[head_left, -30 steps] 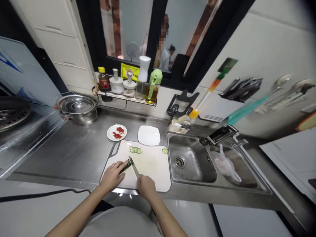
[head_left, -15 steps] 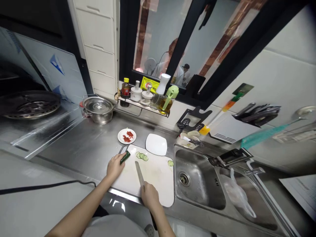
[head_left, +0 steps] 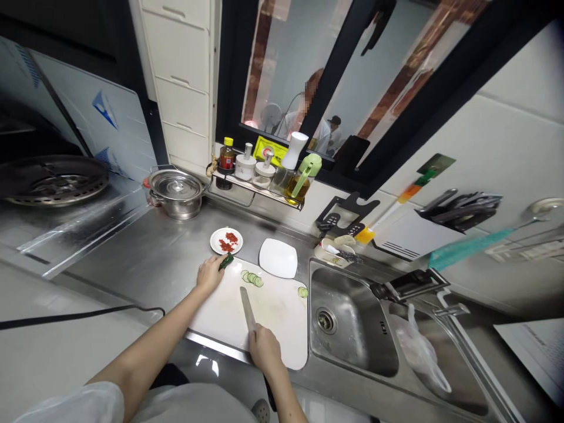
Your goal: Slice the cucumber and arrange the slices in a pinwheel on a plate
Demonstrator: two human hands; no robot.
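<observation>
Green cucumber (head_left: 226, 261) partly covered by gripping left hand (head_left: 210, 274), knife (head_left: 247, 309) clasped and partly hidden in right hand (head_left: 265, 348)

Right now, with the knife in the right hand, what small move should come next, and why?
I'd probably set the cucumber down by the far left corner of the cutting board. The left hand already holds it there, apart from the knife in the right hand, and putting it down would free that hand for the slices near the blade's tip.
</observation>
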